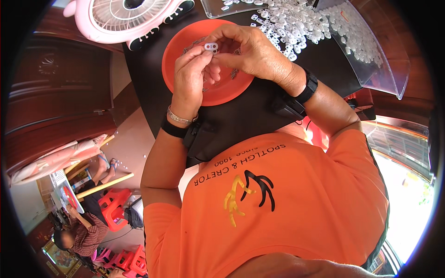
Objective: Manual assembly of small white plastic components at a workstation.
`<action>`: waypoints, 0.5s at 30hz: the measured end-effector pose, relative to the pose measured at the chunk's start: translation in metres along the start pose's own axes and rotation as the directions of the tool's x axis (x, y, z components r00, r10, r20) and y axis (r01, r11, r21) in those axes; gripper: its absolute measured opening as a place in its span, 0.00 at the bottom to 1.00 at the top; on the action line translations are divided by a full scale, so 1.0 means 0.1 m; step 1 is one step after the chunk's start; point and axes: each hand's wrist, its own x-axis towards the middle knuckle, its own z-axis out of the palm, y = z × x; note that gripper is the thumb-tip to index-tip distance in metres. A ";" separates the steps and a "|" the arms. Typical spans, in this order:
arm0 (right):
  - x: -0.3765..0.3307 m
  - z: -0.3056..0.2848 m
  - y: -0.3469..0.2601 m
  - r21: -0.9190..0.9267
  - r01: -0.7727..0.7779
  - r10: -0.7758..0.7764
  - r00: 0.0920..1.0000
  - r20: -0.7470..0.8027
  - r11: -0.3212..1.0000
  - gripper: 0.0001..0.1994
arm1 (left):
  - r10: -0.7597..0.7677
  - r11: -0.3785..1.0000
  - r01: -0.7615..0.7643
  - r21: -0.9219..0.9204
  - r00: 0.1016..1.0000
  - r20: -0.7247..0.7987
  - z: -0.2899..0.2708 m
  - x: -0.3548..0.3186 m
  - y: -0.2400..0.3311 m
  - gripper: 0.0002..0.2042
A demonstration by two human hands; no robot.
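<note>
A small white oval plastic piece with two holes (211, 47) is pinched between the thumb and fingers of my left hand (189, 82). Right beside it, my right hand (259, 53) has its thumb and fingers drawn together; whatever they hold is hidden or too small to make out. Both hands are above an orange-red plastic bowl (227, 96). Inside the bowl lie many small grey pieces (234, 73), partly covered by my hands.
On the black table (241, 121), many similar white pieces (299, 25) are heaped at the far right, spilling from a clear plastic tray (396, 76). A pink fan (132, 19) stands far left. Another person (90, 234) sits at lower left near red stools (113, 208).
</note>
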 end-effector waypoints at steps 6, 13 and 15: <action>-0.01 0.04 0.04 -0.171 0.136 -0.150 0.986 -0.074 0.976 0.12 | -0.028 0.997 0.029 -0.075 1.000 0.005 0.01 0.01 0.00 0.13; -0.01 0.03 0.01 -0.195 0.171 -0.180 0.983 -0.031 0.966 0.13 | 0.004 1.000 -0.004 0.003 1.000 -0.024 0.04 0.01 0.01 0.12; -0.01 0.04 0.04 -0.206 0.202 -0.217 0.974 -0.057 0.958 0.13 | 0.033 0.999 -0.033 0.009 0.999 -0.028 0.04 0.00 -0.01 0.12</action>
